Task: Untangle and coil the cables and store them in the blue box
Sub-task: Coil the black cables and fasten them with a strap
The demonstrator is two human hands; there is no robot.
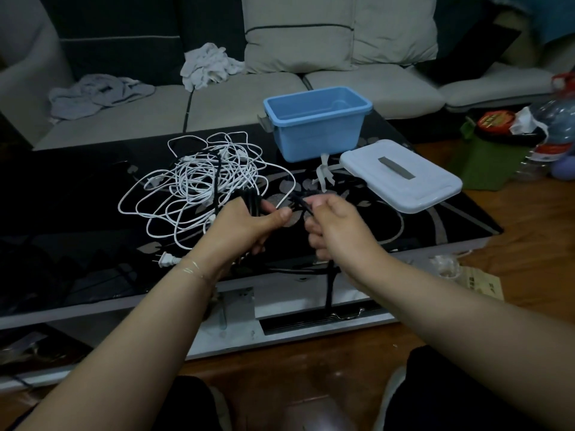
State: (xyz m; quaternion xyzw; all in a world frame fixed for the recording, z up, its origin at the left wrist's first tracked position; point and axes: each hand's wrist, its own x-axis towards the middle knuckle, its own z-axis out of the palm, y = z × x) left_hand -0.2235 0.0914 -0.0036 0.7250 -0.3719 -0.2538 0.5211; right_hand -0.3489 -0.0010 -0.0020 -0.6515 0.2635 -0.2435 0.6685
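A pale sofa [236,98] runs behind the black glass coffee table [77,194]. On the table's far side stands the blue box [315,121], open and with nothing inside, its white lid [401,178] lying just beside it. Left of the box sprawls a tangle of white cables [199,185], a plug [166,260] at the near edge. The left hand [245,225] grips a bundle of black cable [250,200]; the right hand [336,228] pinches the cable's end.

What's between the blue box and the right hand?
In the head view, white ties on the dark tabletop sit between the blue box and the right hand; the white lid lies off to the right.
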